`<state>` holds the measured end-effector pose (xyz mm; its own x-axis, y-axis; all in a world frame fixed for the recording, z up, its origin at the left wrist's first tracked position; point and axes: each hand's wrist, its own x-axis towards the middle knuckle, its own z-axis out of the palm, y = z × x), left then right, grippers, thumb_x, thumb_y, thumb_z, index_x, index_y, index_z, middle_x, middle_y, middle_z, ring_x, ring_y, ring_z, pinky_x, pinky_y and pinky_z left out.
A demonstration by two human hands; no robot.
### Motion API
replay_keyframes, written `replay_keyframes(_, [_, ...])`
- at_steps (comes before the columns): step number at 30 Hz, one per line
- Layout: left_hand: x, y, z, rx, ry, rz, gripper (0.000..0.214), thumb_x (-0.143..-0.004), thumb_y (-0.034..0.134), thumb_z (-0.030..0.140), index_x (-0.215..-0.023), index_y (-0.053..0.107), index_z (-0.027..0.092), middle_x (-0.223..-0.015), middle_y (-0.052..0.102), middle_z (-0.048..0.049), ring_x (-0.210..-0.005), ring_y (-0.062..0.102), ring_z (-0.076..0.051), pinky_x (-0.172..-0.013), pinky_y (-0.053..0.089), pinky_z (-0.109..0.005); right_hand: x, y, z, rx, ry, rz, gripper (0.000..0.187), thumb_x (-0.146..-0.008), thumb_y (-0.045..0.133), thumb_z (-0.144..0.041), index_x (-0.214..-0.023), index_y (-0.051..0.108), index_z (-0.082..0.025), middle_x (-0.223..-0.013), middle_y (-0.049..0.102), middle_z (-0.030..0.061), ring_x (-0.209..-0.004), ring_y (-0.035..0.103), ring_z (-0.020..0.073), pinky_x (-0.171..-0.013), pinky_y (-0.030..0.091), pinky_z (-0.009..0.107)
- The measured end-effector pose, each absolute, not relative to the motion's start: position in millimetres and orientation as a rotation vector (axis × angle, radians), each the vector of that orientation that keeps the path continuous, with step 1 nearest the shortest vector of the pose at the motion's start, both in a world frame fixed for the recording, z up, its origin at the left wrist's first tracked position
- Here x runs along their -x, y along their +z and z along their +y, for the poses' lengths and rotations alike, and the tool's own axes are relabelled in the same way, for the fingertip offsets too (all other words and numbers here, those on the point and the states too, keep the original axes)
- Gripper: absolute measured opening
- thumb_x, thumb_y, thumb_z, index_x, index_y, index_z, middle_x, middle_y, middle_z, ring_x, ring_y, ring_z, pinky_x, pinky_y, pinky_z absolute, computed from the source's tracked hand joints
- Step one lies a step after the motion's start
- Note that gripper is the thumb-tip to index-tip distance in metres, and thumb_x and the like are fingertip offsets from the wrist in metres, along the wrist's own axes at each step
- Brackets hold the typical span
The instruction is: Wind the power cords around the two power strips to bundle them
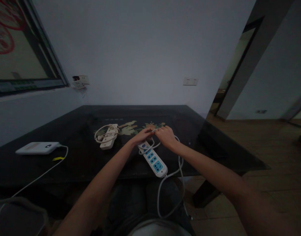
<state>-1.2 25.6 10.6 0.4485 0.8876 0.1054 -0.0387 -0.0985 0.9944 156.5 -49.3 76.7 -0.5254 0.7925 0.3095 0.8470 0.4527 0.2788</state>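
Observation:
A white power strip with blue socket faces lies slantwise on the dark table, its lower end near the front edge. Its white cord leaves that lower end, loops down over the person's lap and runs back up to the hands. Some cord also crosses the strip's far end. My left hand is closed at the strip's far end, with its fingertips on the cord. Touching it, my right hand grips the cord too, fingers curled. The fingers partly hide the cord between the hands.
Left of my hands lies a second white power strip wrapped in its cord. A white power bank with a thin cable is at the table's left. The dark table stands against a wall with a socket plate.

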Motion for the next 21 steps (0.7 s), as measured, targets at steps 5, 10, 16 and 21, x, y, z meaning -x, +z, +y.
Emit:
replay_keyframes(5, [-1,10,35,-1.228,0.866,0.774,0.017,-0.081,0.06,0.033,-0.083,0.062,0.017,-0.072,0.062,-0.0006,-0.063,0.06,-0.012,-0.058,0.049,-0.022,-156,71,-43,1.307,-0.556,-2.561,0.025,-0.091,0.044,-0.011,-0.101,0.066,-0.008,-0.102,0.068,0.0175,-0.105,0.058,0.0273,-0.092,0.039,0.04])
replay_keyframes(10, [-8,6,47,-1.083,0.806,0.79,0.009,-0.08,0.061,0.022,-0.078,0.064,0.014,-0.067,0.065,-0.0027,-0.058,0.062,-0.012,-0.058,0.052,-0.022,-158,68,-39,1.358,-0.397,-2.416,0.025,-0.09,0.05,-0.016,-0.111,0.062,-0.012,-0.123,0.058,0.0191,-0.117,0.049,0.0292,-0.093,0.039,0.041])
replay_keyframes(16, [-7,3,50,-0.997,0.796,0.777,0.004,-0.08,0.065,0.015,-0.078,0.066,0.012,-0.069,0.068,-0.0046,-0.057,0.063,-0.011,-0.058,0.054,-0.021,-185,65,-4,1.562,0.232,-2.122,0.027,-0.09,0.051,-0.029,-0.108,0.064,-0.013,-0.096,0.069,0.0125,-0.082,0.064,0.0205,-0.07,0.047,0.029])
replay_keyframes(21, [-6,3,52,-0.982,0.795,0.729,0.013,-0.077,0.068,0.009,-0.088,0.065,0.014,-0.078,0.069,-0.0039,-0.063,0.066,-0.012,-0.064,0.057,-0.023,-201,59,20,1.476,0.645,-2.062,0.021,-0.081,0.062,-0.026,-0.089,0.073,-0.01,-0.07,0.069,0.0038,-0.061,0.06,0.0123,-0.057,0.044,0.02])
